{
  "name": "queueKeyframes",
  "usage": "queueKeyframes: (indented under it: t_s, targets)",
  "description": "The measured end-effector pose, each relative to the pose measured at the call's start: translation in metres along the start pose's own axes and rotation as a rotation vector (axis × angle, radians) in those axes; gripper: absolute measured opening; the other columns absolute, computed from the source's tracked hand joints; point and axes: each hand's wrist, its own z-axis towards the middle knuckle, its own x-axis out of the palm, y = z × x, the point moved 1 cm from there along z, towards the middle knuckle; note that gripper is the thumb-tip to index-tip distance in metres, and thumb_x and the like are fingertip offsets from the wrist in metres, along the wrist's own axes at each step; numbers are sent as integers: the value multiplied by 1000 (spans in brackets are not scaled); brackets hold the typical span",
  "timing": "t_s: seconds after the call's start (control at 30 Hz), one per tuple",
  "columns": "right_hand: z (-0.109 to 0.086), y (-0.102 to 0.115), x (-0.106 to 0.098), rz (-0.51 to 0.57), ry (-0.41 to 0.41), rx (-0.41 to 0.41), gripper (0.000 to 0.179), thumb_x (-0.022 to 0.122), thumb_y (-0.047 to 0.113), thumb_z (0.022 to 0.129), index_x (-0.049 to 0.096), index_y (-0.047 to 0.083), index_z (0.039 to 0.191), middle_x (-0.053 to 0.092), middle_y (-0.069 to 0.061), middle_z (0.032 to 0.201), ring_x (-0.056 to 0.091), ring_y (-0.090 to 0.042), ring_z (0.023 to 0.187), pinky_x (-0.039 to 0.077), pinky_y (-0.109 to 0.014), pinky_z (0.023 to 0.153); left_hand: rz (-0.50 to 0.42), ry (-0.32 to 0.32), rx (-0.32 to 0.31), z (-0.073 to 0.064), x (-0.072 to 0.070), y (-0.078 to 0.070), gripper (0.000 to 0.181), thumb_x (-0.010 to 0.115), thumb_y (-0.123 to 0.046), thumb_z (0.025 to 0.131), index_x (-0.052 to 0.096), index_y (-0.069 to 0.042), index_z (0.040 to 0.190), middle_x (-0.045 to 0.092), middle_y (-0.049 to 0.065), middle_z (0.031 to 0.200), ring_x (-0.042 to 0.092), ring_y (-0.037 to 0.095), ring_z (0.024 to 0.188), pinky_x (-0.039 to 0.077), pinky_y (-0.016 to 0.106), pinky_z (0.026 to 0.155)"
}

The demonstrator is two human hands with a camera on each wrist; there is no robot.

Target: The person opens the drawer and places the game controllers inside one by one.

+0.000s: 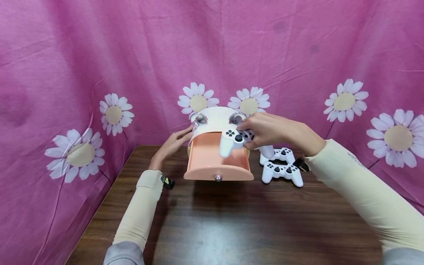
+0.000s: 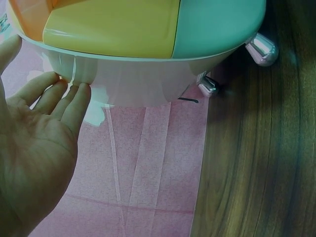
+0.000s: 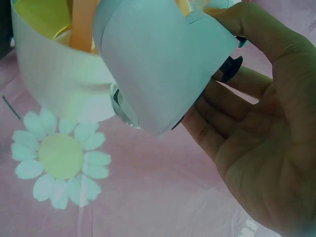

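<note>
A small white cabinet [image 1: 216, 113] with two clear round eyes on top stands on the table, its top orange drawer [image 1: 207, 151] pulled out. My left hand [image 1: 173, 145] rests at the cabinet's left side; in the left wrist view its fingertips [image 2: 81, 91] meet the white wall, fingers fairly straight. Above the drawer's right part, my right hand [image 1: 276, 130] grips a white game controller [image 1: 226, 145] with black buttons and sticks. In the right wrist view, the controller's smooth white back [image 3: 153, 64] shows, with thumb and fingers around it.
Two more white controllers [image 1: 281, 172] lie on the dark wooden table [image 1: 232, 228] right of the cabinet. Lower yellow [image 2: 113, 27] and teal [image 2: 217, 24] drawers show in the left wrist view. A pink flowered curtain [image 1: 159, 66] hangs close behind and beside the table.
</note>
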Motion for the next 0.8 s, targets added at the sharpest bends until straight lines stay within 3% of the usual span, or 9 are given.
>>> queueKeyframes:
  t_s: [0.4,0.8]
  targets:
    - [30,15,3,2,94,15,26,85,28,81,61,18,73,44,8,66,42,-9,63,34,-25,53,-3,15,0,0,0,-2,57,54,-52,110,44,-34,163,41,-4,170,30,26,162,23,55,134]
    - [55,18,16,-5,120,-8,21,84,27,78,67,15,76,46,10,61,40,-10,58,32,-28,54,-4,7,7,0,-1,-1,61,56,-58,107,44,-35,163,41,-4,170,33,27,161,27,57,133]
